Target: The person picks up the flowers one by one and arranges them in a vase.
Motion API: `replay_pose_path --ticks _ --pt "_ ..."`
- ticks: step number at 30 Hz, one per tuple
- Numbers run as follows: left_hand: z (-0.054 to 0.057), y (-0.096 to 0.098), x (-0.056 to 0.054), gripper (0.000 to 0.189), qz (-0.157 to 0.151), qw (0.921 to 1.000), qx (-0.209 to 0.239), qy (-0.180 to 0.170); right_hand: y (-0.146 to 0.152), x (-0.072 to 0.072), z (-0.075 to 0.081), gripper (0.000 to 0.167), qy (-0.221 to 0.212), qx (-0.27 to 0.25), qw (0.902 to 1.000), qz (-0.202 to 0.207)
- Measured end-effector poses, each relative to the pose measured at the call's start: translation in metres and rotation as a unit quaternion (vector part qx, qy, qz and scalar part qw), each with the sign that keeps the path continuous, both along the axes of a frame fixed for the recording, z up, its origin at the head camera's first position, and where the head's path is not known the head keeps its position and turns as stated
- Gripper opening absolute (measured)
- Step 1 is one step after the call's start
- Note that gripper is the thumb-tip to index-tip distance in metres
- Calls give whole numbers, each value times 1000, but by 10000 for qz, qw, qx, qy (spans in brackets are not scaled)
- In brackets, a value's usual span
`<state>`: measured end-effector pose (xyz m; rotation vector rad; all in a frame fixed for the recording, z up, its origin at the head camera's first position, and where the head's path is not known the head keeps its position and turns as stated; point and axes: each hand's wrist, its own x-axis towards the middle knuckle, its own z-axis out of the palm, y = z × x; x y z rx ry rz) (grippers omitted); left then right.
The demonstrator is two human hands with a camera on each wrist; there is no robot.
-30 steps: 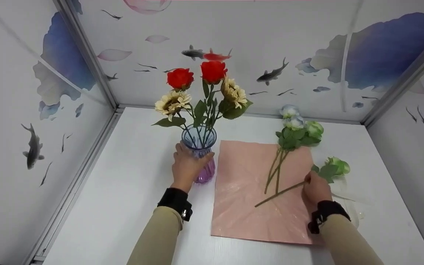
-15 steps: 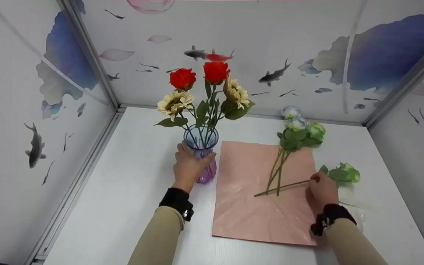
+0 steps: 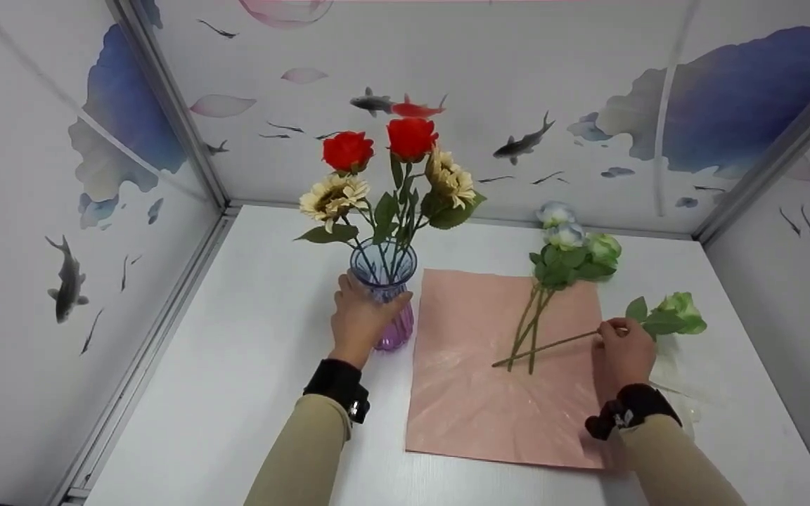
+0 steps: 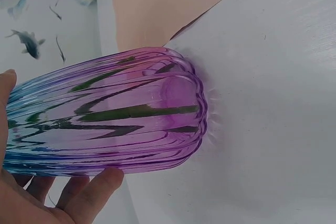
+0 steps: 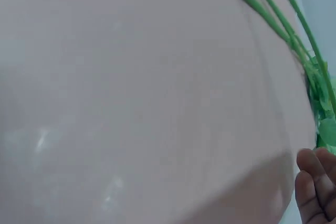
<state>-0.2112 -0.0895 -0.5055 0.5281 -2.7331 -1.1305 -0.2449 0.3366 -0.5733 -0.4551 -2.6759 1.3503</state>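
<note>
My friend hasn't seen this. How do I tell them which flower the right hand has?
Find the big pink sheet on the white table. By its right edge, the right hand pinches a long stem. Follow that stem right, past the hand, to its green flower: the other green bloom lies with two pale blue ones, but this one is held apart.

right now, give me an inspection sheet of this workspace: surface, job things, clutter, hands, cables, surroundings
Surface: white table, pink sheet lying on it
Job's things: vase upright, holding two red flowers and two cream flowers; three loose flowers, stems over the pink sheet, heads beyond its far edge
Clutter: pale strip beyond the sheet's right edge, too faint to identify
Hands: left hand grips the vase; right hand pinches the stem of a green flower
Cables: nothing seen
Surroundings: white walls with fish prints
</note>
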Motion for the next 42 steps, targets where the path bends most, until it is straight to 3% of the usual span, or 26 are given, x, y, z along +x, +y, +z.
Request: replay_pose_path --ticks 5,10,20,24,27,29,33,36,39,42 --pt "1 0 0 119 -11 10000 31 -22 -5 -3 13 25 226 -874 9953 -347" --pt "1 1 0 119 -40 10000 34 5 -14 -5 23 17 526 -1643 9830 -631" --pt "0 2 -1 119 -44 9999 -54 72 -32 -7 38 24 1119 -2189 9676 -580" --pt "-1 1 -2 120 -47 10000 -38 68 -41 -5 49 30 1321 -2874 9468 -586" --pt "-1 1 -2 120 -41 10000 -38 10 -47 -2 60 34 1404 -3475 9257 -505" --pt "-2 1 -1 119 -35 10000 -36 -32 -51 0 66 37 1363 -3690 9185 -390" --pt "-3 0 -1 118 -40 10000 -30 -27 -53 -1 71 51 1238 -3650 9227 -116" --pt "-3 -1 -1 117 -38 10000 -44 36 -54 -3 69 44 1318 -3457 9290 59" --pt "-2 0 0 116 -18 10000 -67 65 -54 -6 68 33 1527 -3564 9217 113" --pt "-1 1 0 117 -3 10000 -49 31 -56 -7 69 32 1688 -3744 9117 113"
